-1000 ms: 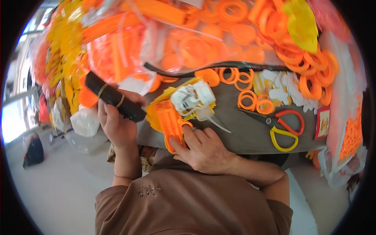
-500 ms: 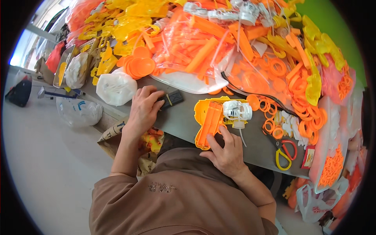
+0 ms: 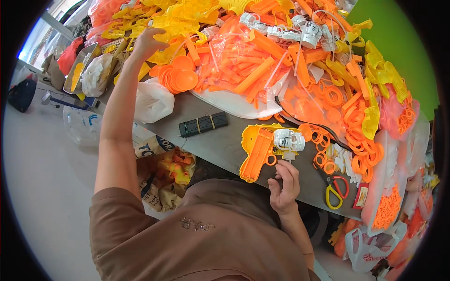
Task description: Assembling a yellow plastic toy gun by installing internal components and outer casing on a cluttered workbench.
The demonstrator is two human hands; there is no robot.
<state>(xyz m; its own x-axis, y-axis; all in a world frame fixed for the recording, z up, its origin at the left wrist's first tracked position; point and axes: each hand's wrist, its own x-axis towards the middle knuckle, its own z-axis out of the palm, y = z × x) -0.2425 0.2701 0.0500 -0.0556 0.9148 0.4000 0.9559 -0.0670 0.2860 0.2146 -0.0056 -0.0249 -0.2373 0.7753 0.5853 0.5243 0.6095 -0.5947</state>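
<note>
My left hand [image 3: 149, 44] is stretched out over the pile of yellow plastic parts [image 3: 176, 21] at the far left. Its fingers look apart, with nothing visible in them. On the grey table lies a half-built toy gun: a yellow shell [image 3: 250, 136] with an orange insert [image 3: 259, 152] and a white mechanism [image 3: 288, 140]. Beside its lower right edge rests my right hand [image 3: 285, 187], fingers loosely bent, thumb apart, holding nothing I can see. A black rectangular block [image 3: 203, 124], with bands around it, lies left of the toy gun.
Heaped orange parts [image 3: 253, 75] fill the back. Orange rings [image 3: 321, 145], scissors [image 3: 335, 191] and a small red packet [image 3: 361, 195] lie to the right. A white plastic bag [image 3: 153, 99] sits at the table's left edge, above a paper sack [image 3: 157, 194] of parts.
My left hand has left the black block and moved forward to the yellow pile. My right hand has drawn back from the toy gun, off its orange insert.
</note>
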